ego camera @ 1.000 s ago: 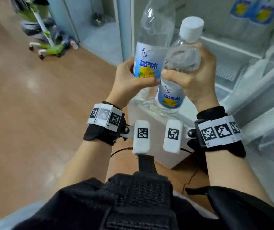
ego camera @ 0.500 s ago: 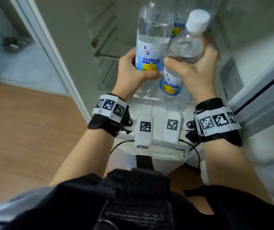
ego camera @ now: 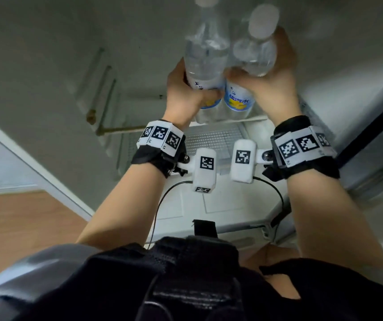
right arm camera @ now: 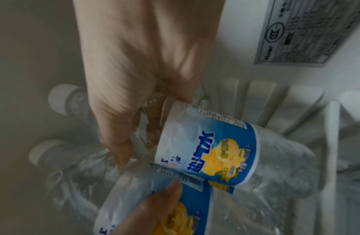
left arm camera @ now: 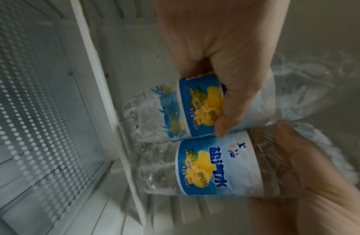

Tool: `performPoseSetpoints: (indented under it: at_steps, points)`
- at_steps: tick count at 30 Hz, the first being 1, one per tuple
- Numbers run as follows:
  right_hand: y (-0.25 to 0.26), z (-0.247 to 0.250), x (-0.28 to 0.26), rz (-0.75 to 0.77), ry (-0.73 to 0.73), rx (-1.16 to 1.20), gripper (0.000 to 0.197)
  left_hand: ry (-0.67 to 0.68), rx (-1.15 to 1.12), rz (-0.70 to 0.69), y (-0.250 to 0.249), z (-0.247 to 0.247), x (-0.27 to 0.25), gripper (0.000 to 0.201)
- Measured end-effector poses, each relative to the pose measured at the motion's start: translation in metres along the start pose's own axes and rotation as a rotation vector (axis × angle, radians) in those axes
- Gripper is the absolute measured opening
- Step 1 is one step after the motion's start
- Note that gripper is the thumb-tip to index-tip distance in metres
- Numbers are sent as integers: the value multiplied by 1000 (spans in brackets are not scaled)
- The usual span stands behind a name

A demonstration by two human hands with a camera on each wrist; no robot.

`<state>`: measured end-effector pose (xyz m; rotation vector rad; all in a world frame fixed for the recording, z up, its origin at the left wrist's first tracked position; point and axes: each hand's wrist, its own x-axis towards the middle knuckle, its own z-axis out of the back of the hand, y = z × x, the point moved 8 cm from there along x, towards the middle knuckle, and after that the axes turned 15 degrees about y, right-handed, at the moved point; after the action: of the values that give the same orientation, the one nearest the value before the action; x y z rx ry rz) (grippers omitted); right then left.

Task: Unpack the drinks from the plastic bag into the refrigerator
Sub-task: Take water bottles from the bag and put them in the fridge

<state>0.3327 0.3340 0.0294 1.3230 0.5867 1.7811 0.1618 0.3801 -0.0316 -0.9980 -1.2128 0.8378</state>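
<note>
Two clear drink bottles with white caps and blue-and-yellow lemon labels are held side by side inside the refrigerator (ego camera: 218, 135). My left hand (ego camera: 183, 96) grips the left bottle (ego camera: 205, 54) around its label, thumb across the front (left arm camera: 235, 98). The right hand (ego camera: 276, 84) grips the right bottle (ego camera: 253, 54) just above its label, fingers wrapped behind. In the left wrist view both bases, left bottle (left arm camera: 195, 109) and right bottle (left arm camera: 215, 167), sit close to a shelf's white rim (left arm camera: 106, 98). The right wrist view shows the right bottle (right arm camera: 205, 151) tilted. No plastic bag is in view.
A dotted glass shelf (left arm camera: 38, 103) lies below the bottles, with a white drawer cover (ego camera: 192, 205) under it. Shelf ribs line the left inner wall (ego camera: 102, 93). A rating label (right arm camera: 307, 36) is on the right wall. Wooden floor (ego camera: 12, 228) shows at lower left.
Both hands have carried the bottles forward and up, from outside the refrigerator into its compartment. The view has swung from the floor to the interior.
</note>
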Motion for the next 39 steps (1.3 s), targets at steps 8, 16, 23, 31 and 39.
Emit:
performPoseSetpoints:
  at_steps: [8,16,23,31,39]
  points:
    - [-32,-7,21,-137,31,-18,69,-8,-20,37,23,1,20,60]
    - [-44,-4,34,-204,-52,-32,85,21,-58,57,32,-5,35,73]
    - [-62,3,30,-232,-125,52,76,87,14,107,42,-14,33,80]
    - [-70,-13,39,-355,-13,-10,97,60,210,260,73,1,16,74]
    - [-107,-24,15,-460,-9,5,79,31,261,238,68,-2,16,75]
